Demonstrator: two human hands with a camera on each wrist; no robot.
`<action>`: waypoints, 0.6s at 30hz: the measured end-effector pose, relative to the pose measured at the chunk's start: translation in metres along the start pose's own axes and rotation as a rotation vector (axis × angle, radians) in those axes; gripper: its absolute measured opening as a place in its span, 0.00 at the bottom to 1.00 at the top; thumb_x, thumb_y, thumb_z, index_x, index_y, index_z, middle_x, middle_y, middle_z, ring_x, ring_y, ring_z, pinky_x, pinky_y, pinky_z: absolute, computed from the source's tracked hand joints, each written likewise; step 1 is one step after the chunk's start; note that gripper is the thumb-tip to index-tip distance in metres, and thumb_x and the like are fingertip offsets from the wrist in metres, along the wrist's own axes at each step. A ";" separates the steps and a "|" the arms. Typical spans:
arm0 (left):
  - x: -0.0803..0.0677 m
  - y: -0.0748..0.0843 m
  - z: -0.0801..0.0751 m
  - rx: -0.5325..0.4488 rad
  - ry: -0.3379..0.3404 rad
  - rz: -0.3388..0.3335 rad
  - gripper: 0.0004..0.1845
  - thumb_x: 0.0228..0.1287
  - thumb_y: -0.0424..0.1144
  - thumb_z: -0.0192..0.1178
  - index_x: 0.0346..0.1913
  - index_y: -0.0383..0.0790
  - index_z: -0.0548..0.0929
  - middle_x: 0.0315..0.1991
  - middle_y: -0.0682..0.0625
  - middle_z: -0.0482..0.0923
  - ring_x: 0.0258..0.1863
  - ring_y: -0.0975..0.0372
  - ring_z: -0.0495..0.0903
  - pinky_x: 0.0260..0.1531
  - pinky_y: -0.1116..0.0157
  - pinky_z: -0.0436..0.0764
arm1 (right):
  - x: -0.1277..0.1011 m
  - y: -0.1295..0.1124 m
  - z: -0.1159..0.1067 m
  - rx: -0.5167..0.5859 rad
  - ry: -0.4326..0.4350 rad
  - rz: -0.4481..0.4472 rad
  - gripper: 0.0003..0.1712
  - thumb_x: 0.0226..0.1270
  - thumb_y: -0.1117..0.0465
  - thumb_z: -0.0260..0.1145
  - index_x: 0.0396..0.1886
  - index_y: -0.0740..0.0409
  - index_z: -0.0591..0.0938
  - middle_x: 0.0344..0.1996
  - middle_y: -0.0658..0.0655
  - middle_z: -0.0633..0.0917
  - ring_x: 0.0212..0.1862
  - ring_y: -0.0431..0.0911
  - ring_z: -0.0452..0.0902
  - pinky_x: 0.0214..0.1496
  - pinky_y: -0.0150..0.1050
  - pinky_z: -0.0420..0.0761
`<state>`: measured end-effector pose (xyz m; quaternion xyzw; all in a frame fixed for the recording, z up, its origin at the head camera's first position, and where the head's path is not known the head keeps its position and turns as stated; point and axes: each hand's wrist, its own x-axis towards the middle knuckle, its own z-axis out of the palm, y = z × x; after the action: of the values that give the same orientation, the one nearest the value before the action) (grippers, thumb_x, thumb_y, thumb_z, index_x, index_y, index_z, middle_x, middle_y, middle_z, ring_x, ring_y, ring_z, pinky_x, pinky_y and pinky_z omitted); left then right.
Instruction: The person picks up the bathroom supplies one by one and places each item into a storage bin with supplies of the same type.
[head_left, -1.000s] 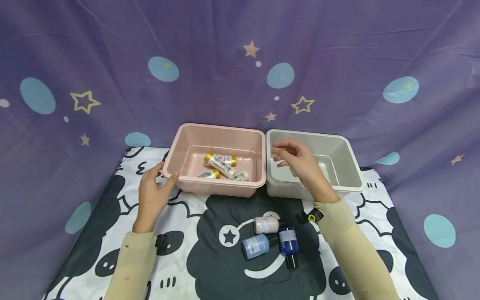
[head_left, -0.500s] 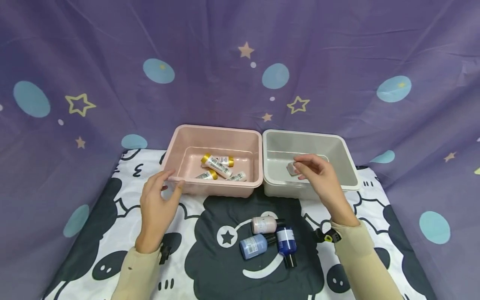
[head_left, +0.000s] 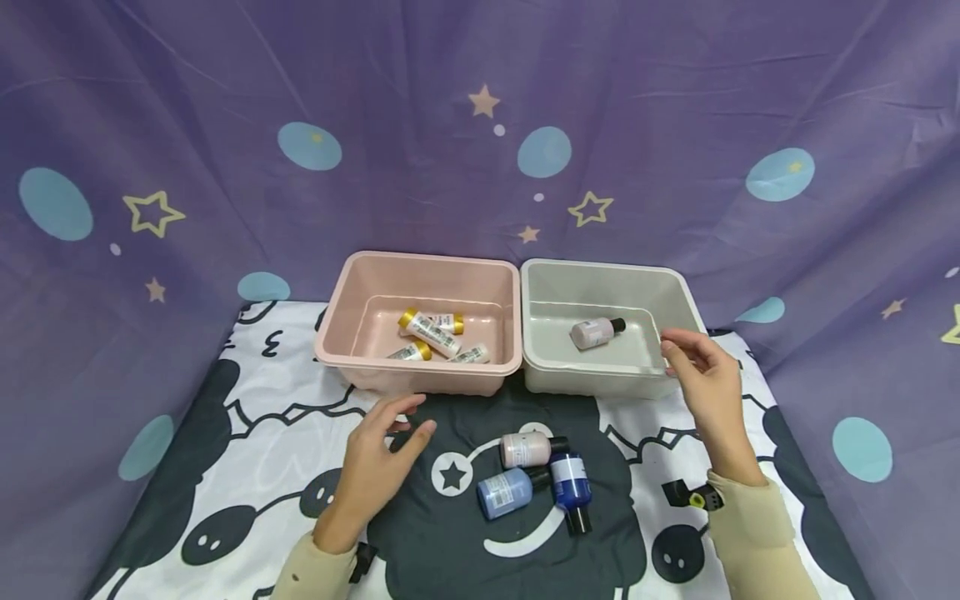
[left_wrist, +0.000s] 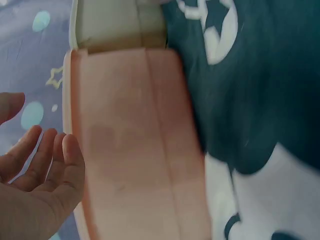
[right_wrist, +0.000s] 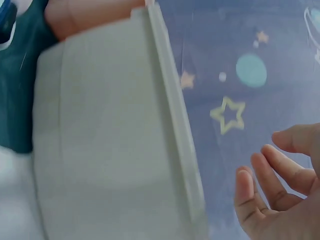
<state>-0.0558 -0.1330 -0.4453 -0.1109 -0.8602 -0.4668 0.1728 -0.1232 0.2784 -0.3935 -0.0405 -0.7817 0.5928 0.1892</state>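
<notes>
My left hand (head_left: 378, 467) is just in front of the pink bin (head_left: 420, 379), fingers loosely bent and holding nothing. At the front right corner of the grey bin (head_left: 592, 382) is my right hand (head_left: 708, 392); whether it touches the rim I cannot tell. Its fingers are relaxed and bare in the right wrist view. Inside the grey bin lies a pale pink bottle (head_left: 592, 333) with a black cap. On the cloth between my hands lie another pale pink bottle (head_left: 527, 450), a light blue bottle (head_left: 506, 493) and a dark blue bottle (head_left: 572, 483), all black-capped.
Several small white bottles (head_left: 432, 333), some with gold caps visible, lie in the pink bin. The bins stand side by side near a purple curtain (head_left: 420, 167). A black-and-white sheep-print cloth (head_left: 435, 567) covers the work surface.
The right hand has let go of the pale pink bottle in the grey bin and moved right. The left hand has left the pink bin's rim and moved right, toward me.
</notes>
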 end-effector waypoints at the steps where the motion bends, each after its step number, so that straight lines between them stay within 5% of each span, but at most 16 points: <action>1: -0.001 0.000 0.004 -0.021 -0.021 -0.008 0.21 0.62 0.42 0.72 0.56 0.41 0.84 0.52 0.52 0.80 0.48 0.57 0.82 0.44 0.60 0.83 | 0.001 0.004 -0.004 0.007 0.030 0.009 0.14 0.70 0.65 0.67 0.52 0.69 0.84 0.40 0.54 0.86 0.40 0.40 0.81 0.37 0.28 0.81; 8: -0.010 -0.004 0.026 -0.076 -0.158 -0.061 0.21 0.62 0.44 0.72 0.57 0.46 0.83 0.54 0.55 0.79 0.51 0.60 0.81 0.44 0.63 0.83 | 0.006 0.027 -0.026 -0.002 0.203 0.046 0.14 0.65 0.70 0.69 0.50 0.70 0.85 0.35 0.47 0.86 0.33 0.37 0.80 0.29 0.25 0.76; 15: -0.018 -0.011 0.042 -0.122 -0.360 -0.148 0.24 0.61 0.44 0.73 0.60 0.45 0.82 0.57 0.52 0.77 0.54 0.55 0.79 0.47 0.61 0.83 | 0.009 0.048 -0.039 -0.151 0.343 0.063 0.17 0.62 0.66 0.72 0.50 0.65 0.87 0.40 0.46 0.79 0.36 0.37 0.75 0.30 0.23 0.73; 18: -0.022 -0.012 0.048 -0.169 -0.445 -0.172 0.25 0.62 0.46 0.72 0.60 0.41 0.81 0.57 0.49 0.77 0.53 0.53 0.79 0.47 0.60 0.83 | 0.009 0.057 -0.041 -0.025 0.349 0.106 0.16 0.62 0.67 0.72 0.50 0.66 0.86 0.41 0.48 0.80 0.36 0.38 0.77 0.30 0.24 0.76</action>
<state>-0.0495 -0.0996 -0.4873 -0.1515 -0.8412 -0.5142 -0.0711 -0.1268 0.3351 -0.4361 -0.1864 -0.7411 0.5760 0.2902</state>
